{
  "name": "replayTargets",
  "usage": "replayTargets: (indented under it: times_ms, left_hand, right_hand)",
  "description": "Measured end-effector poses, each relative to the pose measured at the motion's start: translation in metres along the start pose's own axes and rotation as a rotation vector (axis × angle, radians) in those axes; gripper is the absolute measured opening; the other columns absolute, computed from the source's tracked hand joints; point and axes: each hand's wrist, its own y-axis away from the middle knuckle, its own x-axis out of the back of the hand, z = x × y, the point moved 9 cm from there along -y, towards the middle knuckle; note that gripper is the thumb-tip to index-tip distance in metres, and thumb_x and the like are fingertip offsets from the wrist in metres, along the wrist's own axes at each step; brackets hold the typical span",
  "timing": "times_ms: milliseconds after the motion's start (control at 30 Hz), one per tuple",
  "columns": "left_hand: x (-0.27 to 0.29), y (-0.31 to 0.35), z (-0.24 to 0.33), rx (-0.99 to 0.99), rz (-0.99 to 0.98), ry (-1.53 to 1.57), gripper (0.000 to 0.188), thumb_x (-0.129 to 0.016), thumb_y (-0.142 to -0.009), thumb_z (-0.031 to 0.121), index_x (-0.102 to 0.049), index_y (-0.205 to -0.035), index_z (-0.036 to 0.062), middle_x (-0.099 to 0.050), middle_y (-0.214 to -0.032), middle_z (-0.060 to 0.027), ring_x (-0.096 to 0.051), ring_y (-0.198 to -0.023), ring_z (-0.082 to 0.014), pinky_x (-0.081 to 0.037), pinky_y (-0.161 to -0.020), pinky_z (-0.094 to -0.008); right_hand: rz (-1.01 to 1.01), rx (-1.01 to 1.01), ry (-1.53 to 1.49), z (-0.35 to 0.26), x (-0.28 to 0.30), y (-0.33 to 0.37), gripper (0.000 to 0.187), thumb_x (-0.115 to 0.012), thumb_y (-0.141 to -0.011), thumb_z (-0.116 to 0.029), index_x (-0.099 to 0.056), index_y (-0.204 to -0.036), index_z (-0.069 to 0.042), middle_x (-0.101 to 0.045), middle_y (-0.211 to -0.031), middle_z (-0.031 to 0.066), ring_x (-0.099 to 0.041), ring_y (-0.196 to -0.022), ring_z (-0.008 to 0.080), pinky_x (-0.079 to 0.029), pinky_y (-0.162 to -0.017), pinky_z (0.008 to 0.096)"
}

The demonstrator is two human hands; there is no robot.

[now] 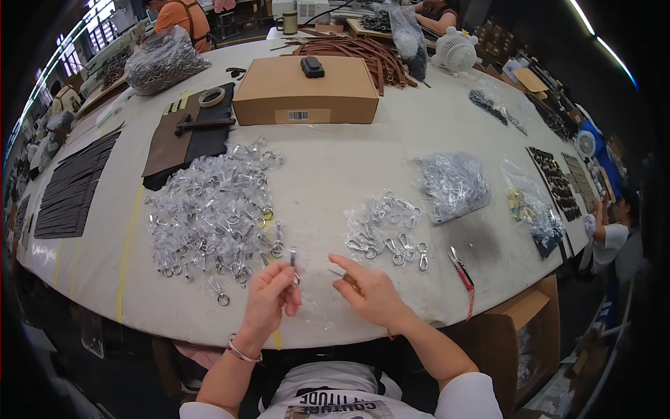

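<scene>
Near the table's front edge, my left hand [267, 299] pinches a small silver snap hook [294, 261] between thumb and fingers. Just to its right, my right hand [375, 297] is closed around a small tool [352, 280] with a yellowish-brown handle and a thin metal tip pointing left; its exact kind is unclear. A large heap of snap hooks in clear plastic sleeves [209, 202] spreads beyond my left hand. Farther along, past my right hand, lies a smaller group of silver snap hooks [385, 222]. Loose clear film [317, 314] lies between my wrists.
Red-handled snips [460, 269] lie to the right. Beyond them sit a filled plastic bag [453, 185] and another bag of parts [537, 216]. A cardboard box [307, 91], a hammer [202, 124] and dark strips [75, 185] occupy the far and left areas. Other people work around.
</scene>
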Motion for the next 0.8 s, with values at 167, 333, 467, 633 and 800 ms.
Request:
replayTargets:
  times_ms: [167,333,467,633,800]
  left_hand:
    - [0.014,-0.016,0.098,-0.584,0.446,-1.028,0.017,-0.056,-0.083,0.014,-0.055,-0.087,-0.0026,-0.042,-0.045,-0.0025,-0.038,-0.034,-0.0078,-0.029,-0.036,-0.0245]
    - [-0.005,0.028,0.08,-0.679,0.205,-1.313,0.023,-0.066,-0.07,0.01,-0.056,-0.089,0.0013,-0.051,-0.059,-0.0059,-0.05,-0.053,-0.0175,-0.038,-0.048,-0.0289]
    - [-0.052,0.029,0.038,-0.687,-0.074,-1.511,0.028,-0.068,-0.066,0.015,-0.058,-0.09,0.0048,-0.053,-0.084,-0.0069,-0.049,-0.083,-0.0222,-0.038,-0.07,-0.0334]
    - [-0.068,0.018,-0.003,-0.613,-0.349,-1.633,0.026,-0.068,-0.064,0.016,-0.058,-0.087,0.0074,-0.05,-0.094,-0.0057,-0.044,-0.092,-0.0242,-0.034,-0.076,-0.036]
    - [-0.063,0.018,-0.002,-0.683,-0.307,-1.521,0.017,-0.065,-0.068,0.01,-0.054,-0.08,0.0062,-0.054,-0.083,-0.0035,-0.05,-0.081,-0.0188,-0.038,-0.071,-0.0319]
  right_hand:
    - [0.476,-0.094,0.552,0.044,0.14,0.057,0.027,-0.061,-0.071,-0.008,-0.055,-0.096,-0.002,-0.059,-0.08,0.0109,-0.058,-0.067,0.02,-0.045,-0.06,0.0303]
    - [0.317,-0.299,0.399,0.12,0.134,0.017,0.026,-0.058,-0.068,-0.009,-0.054,-0.093,-0.004,-0.057,-0.088,0.0142,-0.057,-0.08,0.0301,-0.044,-0.072,0.0374]
    - [0.3,-0.279,0.325,0.126,0.131,0.017,0.029,-0.06,-0.064,-0.006,-0.054,-0.092,0.0,-0.055,-0.082,0.0137,-0.054,-0.074,0.0257,-0.043,-0.067,0.033]
    - [0.266,-0.306,0.286,0.13,0.13,0.024,0.025,-0.06,-0.064,-0.006,-0.055,-0.087,0.002,-0.057,-0.082,0.0177,-0.055,-0.08,0.0327,-0.042,-0.071,0.0356]
    - [0.357,-0.27,0.244,0.093,0.135,0.035,0.014,-0.059,-0.069,0.002,-0.056,-0.082,0.003,-0.057,-0.074,0.0123,-0.056,-0.06,0.0201,-0.044,-0.055,0.0288]
